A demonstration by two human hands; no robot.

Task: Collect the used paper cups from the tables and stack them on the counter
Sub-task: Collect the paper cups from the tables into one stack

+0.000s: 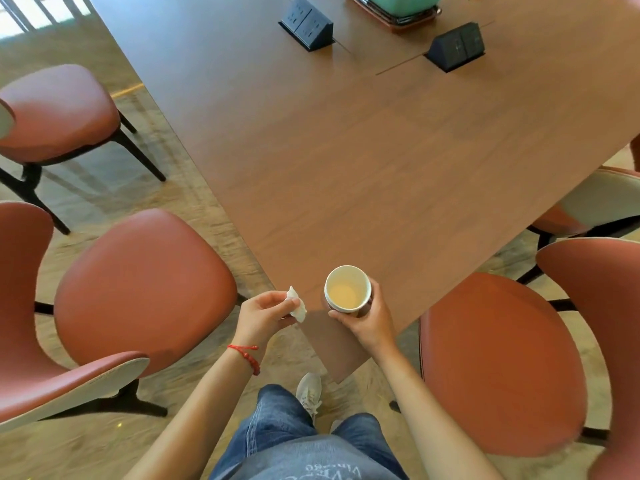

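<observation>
Inside right hand (370, 317), paper cup (348, 291) with pale liquid.

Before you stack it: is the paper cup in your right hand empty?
Not empty, it seems: the paper cup, held upright in the right hand, shows pale tan liquid low inside. How deep, cannot tell.

Wooden table (363, 161), rust chairs (145, 282), perhaps carpet (104, 181).

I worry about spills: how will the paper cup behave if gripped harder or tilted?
The paper cup looks thin-walled, so the right hand would probably dent it. Liquid shows inside, so tilting likely spills it.
</observation>
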